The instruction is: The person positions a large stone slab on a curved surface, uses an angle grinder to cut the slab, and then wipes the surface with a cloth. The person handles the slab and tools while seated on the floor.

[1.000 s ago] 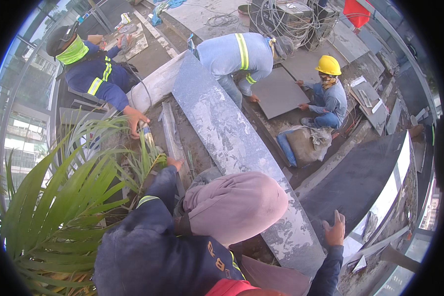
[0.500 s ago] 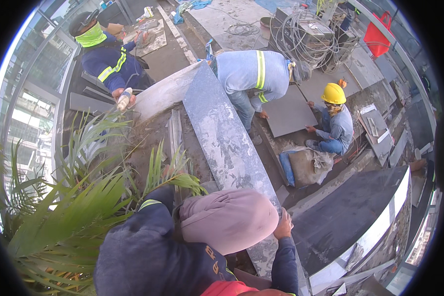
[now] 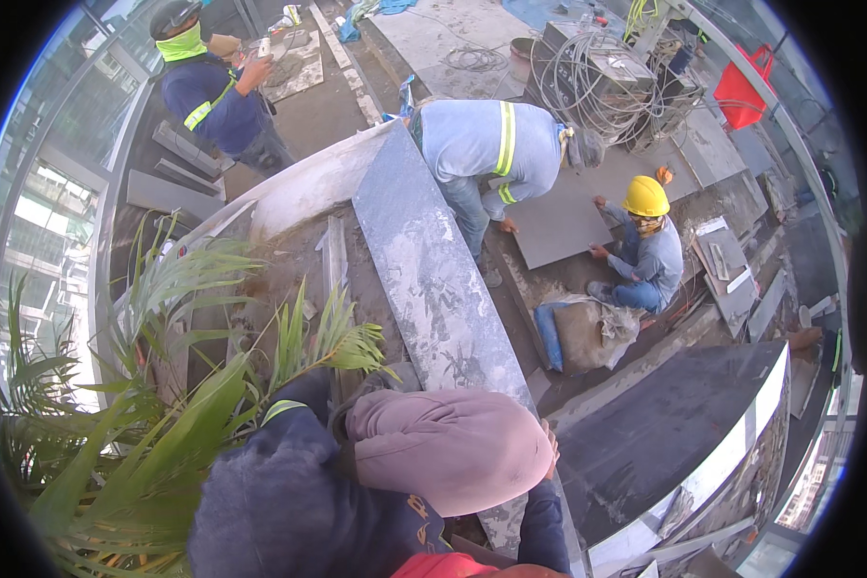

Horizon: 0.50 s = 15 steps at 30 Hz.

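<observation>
My navy left sleeve (image 3: 294, 429) runs into palm fronds (image 3: 212, 424); that hand is hidden. My right hand (image 3: 549, 448), partly behind my pink-clad knee (image 3: 453, 443), has its fingers bent on the edge of the long, mottled grey slab (image 3: 424, 279). This slab slants up from beside my body to a pale, dirty upright board (image 3: 299, 193). Right of my hand lies a large dark panel (image 3: 645, 433) with a white edge.
A bending worker (image 3: 482, 154) and a crouching worker in a yellow helmet (image 3: 645, 250) hold a grey tile (image 3: 554, 226), near a sack (image 3: 588, 337). Another worker (image 3: 202, 106) stands upper left with a small object. Coiled cables (image 3: 597, 96), scrap boards and glazed railings surround the area.
My right hand has moved left from above the dark panel onto the slab's edge. My left hand has gone out of sight. The upper-left worker has drawn back, raising the small object.
</observation>
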Motion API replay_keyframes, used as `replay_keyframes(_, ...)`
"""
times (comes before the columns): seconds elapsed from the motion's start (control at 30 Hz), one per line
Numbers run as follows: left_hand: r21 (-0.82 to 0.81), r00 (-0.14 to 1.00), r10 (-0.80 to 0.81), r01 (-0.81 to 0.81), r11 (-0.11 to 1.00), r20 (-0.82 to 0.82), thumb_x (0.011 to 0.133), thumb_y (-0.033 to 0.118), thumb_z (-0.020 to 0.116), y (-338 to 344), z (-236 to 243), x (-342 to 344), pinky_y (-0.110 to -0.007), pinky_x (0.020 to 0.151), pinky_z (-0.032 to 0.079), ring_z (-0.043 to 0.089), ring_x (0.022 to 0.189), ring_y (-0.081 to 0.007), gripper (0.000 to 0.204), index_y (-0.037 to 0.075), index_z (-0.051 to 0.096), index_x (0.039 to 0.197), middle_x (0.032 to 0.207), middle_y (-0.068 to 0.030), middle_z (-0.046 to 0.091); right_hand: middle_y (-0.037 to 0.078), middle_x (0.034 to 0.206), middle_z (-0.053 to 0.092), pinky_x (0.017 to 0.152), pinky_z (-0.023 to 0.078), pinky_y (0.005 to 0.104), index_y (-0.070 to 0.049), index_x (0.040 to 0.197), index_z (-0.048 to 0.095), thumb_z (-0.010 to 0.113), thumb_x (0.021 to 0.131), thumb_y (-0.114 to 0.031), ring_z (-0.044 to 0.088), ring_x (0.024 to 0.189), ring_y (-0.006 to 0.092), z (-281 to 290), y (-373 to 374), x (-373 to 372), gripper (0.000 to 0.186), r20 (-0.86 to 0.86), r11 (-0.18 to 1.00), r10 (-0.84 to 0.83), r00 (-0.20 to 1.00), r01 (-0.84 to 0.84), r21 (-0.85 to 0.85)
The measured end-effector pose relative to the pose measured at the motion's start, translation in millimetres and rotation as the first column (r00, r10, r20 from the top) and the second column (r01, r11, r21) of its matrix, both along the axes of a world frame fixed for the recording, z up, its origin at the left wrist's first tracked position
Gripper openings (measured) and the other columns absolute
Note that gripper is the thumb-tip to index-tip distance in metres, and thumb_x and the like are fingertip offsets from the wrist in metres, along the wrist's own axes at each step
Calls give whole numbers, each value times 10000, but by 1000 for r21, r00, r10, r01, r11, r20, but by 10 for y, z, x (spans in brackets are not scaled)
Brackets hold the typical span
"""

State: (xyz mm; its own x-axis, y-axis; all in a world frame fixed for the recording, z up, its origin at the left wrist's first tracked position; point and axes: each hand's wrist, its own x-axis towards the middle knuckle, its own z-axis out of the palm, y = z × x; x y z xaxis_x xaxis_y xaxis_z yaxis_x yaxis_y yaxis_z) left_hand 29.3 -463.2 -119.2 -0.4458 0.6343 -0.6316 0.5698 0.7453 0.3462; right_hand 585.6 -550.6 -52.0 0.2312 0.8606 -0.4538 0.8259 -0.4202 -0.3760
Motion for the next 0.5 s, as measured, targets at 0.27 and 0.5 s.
replay_keyframes(0.27,8,1000,-17,17,1000,3,947,446,652,112,-62,82,-486,1140,396,530,1346,-421,728,-125,527,1381,1392,-323,574,237,1453,489,1119,341,556,-44,1567,308,785,798,-441,461,1347,435,-246,-101,107,988,42,999,24,999,-25,26)
replay_keyframes(0.5,16,993,-71,69,997,94,962,444,628,444,-136,652,-485,1144,392,525,1351,-420,713,-116,523,1390,1405,-317,567,231,1483,443,1129,292,589,-62,1609,249,862,714,-503,396,1386,429,1,406,-429,1171,71,985,-103,992,92,145)
